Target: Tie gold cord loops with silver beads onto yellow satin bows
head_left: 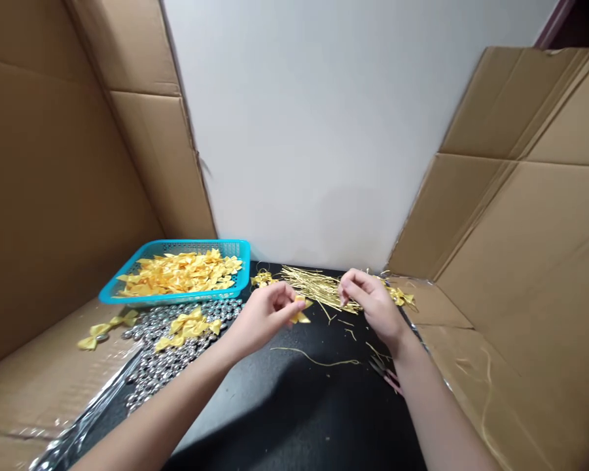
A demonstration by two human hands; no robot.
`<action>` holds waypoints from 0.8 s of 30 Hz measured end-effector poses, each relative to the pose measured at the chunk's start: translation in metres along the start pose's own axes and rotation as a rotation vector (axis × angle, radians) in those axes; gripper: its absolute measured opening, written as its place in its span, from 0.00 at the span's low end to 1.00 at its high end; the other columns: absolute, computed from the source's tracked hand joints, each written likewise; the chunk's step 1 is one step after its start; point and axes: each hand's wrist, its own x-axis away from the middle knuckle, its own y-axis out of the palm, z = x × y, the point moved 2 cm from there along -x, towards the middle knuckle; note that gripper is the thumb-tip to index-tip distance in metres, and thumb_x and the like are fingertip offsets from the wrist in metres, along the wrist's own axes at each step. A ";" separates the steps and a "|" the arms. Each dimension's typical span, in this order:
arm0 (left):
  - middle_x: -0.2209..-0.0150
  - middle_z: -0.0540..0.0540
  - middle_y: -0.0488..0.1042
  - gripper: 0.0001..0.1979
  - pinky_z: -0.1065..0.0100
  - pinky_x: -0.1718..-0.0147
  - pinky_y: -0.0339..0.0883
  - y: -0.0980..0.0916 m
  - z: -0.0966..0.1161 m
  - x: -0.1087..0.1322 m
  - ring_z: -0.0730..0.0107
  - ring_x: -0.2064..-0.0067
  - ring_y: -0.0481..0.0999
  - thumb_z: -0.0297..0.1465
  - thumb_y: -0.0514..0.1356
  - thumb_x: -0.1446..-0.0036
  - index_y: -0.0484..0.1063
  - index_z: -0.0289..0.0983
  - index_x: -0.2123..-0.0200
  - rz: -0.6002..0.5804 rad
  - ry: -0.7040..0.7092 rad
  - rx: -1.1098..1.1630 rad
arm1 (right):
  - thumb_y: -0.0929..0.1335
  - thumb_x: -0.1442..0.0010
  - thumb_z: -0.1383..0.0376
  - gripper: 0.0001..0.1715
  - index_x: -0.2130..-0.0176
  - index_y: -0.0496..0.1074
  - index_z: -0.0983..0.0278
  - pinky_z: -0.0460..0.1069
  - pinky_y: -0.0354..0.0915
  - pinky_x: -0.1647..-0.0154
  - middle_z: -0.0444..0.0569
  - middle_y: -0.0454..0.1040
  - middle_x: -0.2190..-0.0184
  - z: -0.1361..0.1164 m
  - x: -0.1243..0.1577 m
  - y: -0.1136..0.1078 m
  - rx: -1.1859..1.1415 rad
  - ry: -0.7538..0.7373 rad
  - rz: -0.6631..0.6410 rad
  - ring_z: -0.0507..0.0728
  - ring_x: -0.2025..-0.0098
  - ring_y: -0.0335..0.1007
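Observation:
My left hand [264, 315] is pinched shut on a small yellow ribbon bow [300, 313] just above the black table top [294, 405]. My right hand [370, 302] hovers over a heap of thin gold wire ties [314, 285], its fingers curled together as if pinching one; what they hold is too small to make out. A loose gold tie [319, 360] lies on the black surface between my forearms.
A turquoise plastic basket [240, 252] full of yellow bows stands at the back left. Beside it lie several silver beads [167, 356] with a few bows [189, 327] on them. Cardboard walls [520, 229] close in both sides. Scissors [387, 376] lie under my right wrist.

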 end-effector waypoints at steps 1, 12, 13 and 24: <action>0.77 0.50 0.73 0.13 0.73 0.76 0.63 -0.007 -0.008 0.006 0.71 0.76 0.71 0.41 0.59 0.43 0.69 0.37 0.71 -0.032 -0.003 -0.133 | 0.69 0.42 0.48 0.23 0.75 0.67 0.62 0.48 0.63 0.68 0.42 0.66 0.79 -0.001 0.000 -0.002 0.012 -0.008 0.011 0.52 0.74 0.62; 0.69 0.44 0.80 0.19 0.68 0.69 0.66 -0.133 -0.088 0.054 0.60 0.68 0.78 0.45 0.54 0.40 0.79 0.40 0.68 -0.067 -0.065 -0.825 | 0.68 0.41 0.52 0.19 0.75 0.67 0.62 0.48 0.62 0.69 0.42 0.66 0.79 -0.001 0.000 -0.001 0.090 0.012 0.001 0.52 0.74 0.62; 0.66 0.43 0.80 0.20 0.67 0.67 0.67 -0.139 -0.091 0.054 0.59 0.66 0.78 0.46 0.53 0.40 0.80 0.41 0.65 -0.063 -0.054 -0.856 | 0.68 0.41 0.52 0.20 0.75 0.66 0.62 0.48 0.62 0.69 0.42 0.65 0.79 -0.001 0.000 0.000 0.095 0.018 -0.001 0.52 0.74 0.62; 0.48 0.41 0.73 0.13 0.52 0.52 0.70 -0.178 -0.108 -0.036 0.58 0.50 0.75 0.35 0.60 0.36 0.72 0.35 0.51 0.092 -0.273 -1.173 | 0.67 0.40 0.53 0.19 0.74 0.65 0.62 0.48 0.60 0.68 0.42 0.65 0.78 -0.001 0.002 0.008 0.125 0.046 -0.038 0.52 0.73 0.61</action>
